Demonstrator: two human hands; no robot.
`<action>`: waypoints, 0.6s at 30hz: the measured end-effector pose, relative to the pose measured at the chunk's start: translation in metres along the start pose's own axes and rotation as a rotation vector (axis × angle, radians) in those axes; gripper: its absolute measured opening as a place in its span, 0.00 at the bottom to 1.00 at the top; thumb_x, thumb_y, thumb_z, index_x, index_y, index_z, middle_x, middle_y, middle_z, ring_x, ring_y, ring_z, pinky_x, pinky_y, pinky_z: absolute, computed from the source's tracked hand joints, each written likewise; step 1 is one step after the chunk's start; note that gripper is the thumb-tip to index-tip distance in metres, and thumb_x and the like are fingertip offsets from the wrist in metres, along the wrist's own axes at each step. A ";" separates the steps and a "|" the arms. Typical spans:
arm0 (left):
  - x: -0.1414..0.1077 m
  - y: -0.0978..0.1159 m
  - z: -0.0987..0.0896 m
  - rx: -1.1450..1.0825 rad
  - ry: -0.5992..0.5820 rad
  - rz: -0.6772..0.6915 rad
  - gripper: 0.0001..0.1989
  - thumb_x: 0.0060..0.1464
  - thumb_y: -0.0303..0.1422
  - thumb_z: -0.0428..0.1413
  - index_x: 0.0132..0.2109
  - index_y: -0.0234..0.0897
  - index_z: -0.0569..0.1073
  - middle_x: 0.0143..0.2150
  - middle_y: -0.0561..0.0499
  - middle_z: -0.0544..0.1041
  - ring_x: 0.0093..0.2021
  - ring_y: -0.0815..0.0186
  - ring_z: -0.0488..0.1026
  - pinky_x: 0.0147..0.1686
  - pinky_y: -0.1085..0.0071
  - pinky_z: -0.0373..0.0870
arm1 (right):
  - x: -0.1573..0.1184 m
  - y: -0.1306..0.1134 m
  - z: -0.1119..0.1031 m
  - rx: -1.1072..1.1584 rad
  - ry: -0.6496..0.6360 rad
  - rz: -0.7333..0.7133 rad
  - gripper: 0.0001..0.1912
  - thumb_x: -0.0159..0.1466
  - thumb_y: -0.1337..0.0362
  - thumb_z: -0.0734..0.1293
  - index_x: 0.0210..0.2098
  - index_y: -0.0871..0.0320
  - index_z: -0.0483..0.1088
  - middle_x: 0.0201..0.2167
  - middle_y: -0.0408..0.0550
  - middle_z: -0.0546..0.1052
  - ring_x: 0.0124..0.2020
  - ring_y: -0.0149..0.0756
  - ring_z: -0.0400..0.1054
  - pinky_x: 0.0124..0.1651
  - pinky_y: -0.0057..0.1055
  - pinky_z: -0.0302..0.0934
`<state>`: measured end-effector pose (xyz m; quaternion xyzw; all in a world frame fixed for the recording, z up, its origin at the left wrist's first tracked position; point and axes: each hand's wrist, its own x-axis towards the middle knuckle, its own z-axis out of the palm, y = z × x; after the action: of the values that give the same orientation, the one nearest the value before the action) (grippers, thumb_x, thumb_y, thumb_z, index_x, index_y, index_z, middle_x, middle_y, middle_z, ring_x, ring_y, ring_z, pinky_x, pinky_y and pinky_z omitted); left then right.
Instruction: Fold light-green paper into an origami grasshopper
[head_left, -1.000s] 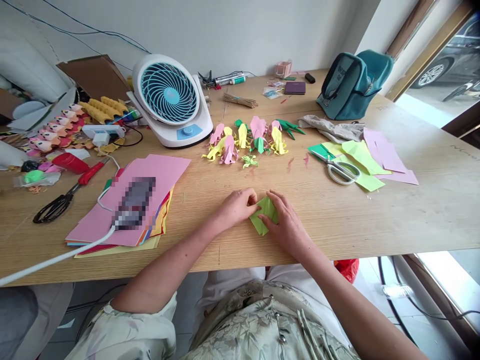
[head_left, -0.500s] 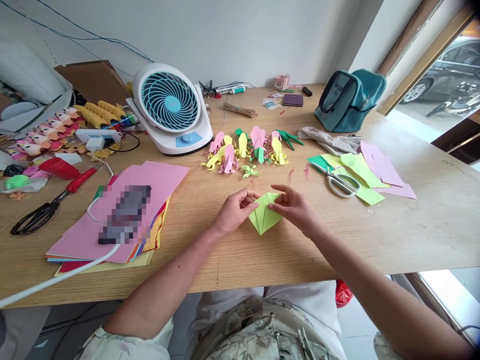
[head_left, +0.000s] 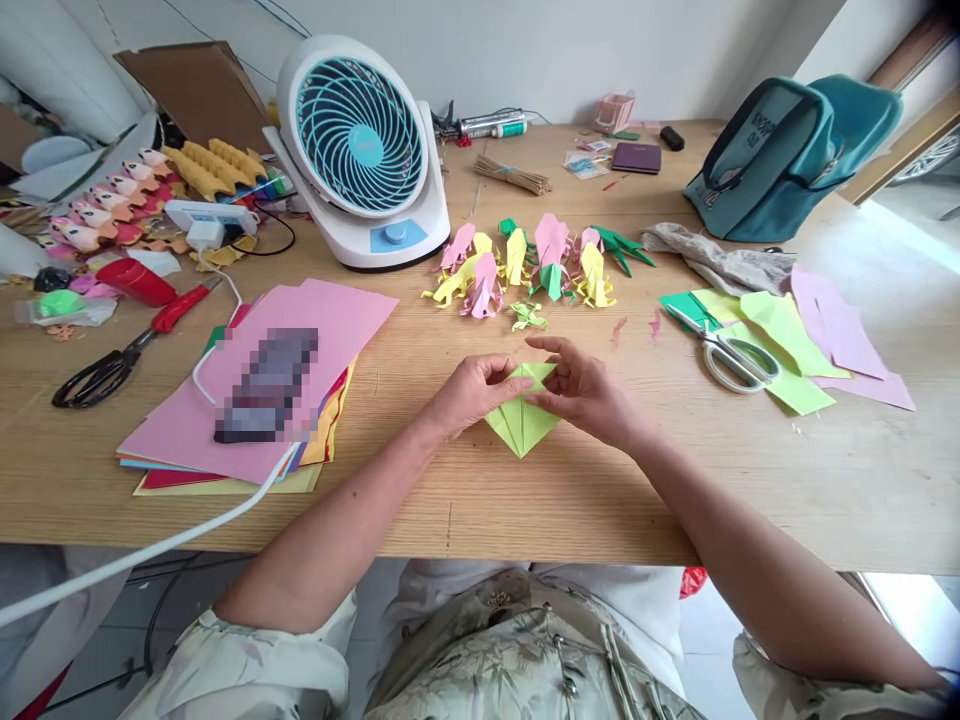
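Observation:
A folded sheet of light green origami paper (head_left: pixel 523 427), creased down its middle with a point toward me, is between my hands just above or on the table. My left hand (head_left: pixel 480 390) pinches its left side, thumb on top. From the right, my right hand (head_left: pixel 589 395) grips the other side between thumb and fingers, its index finger stretched out past the far edge. Beyond them, several folded paper figures (head_left: pixel 551 245) in pink, yellow and green stand in a cluster, with a small light green one (head_left: pixel 529 317) nearest my hands.
On the left, coloured paper sheets (head_left: pixel 345 310) lie under a blurred-out phone (head_left: pixel 270 385) with a white cable, beside black-and-red scissors (head_left: pixel 135 350). A white fan (head_left: pixel 442 215) stands behind. To the right are white-handled scissors (head_left: pixel 739 365) on paper scraps, a grey cloth (head_left: pixel 712 258) and a teal bag (head_left: pixel 780 180).
My hands have drawn closer together over the green paper, the left thumb reaching further across it. The camera view has shifted, so the things on the table appear displaced.

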<state>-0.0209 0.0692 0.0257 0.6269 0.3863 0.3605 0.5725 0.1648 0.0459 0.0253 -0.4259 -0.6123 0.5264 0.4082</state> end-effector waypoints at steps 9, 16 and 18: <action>-0.001 0.001 0.004 -0.158 0.196 0.130 0.19 0.51 0.43 0.63 0.27 0.36 0.65 0.24 0.58 0.62 0.25 0.74 0.58 0.25 0.77 0.56 | -0.006 0.005 0.010 0.052 -0.021 0.255 0.27 0.50 0.40 0.74 0.21 0.60 0.72 0.18 0.45 0.73 0.21 0.29 0.62 0.25 0.27 0.56; 0.000 0.002 0.004 -0.189 0.253 0.133 0.20 0.51 0.43 0.63 0.26 0.36 0.62 0.23 0.58 0.61 0.25 0.75 0.56 0.24 0.77 0.56 | -0.009 0.004 0.013 0.015 -0.105 0.272 0.24 0.50 0.41 0.75 0.24 0.59 0.80 0.21 0.49 0.79 0.21 0.31 0.64 0.26 0.29 0.61; 0.000 0.002 0.003 -0.187 0.273 0.135 0.21 0.51 0.43 0.63 0.25 0.36 0.62 0.23 0.59 0.60 0.24 0.75 0.55 0.24 0.77 0.55 | -0.010 0.002 0.014 0.046 -0.119 0.276 0.24 0.49 0.42 0.76 0.25 0.58 0.80 0.24 0.50 0.80 0.22 0.32 0.67 0.27 0.29 0.64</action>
<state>-0.0183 0.0683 0.0271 0.5407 0.3822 0.5141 0.5452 0.1552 0.0324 0.0215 -0.4644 -0.5589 0.6158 0.3045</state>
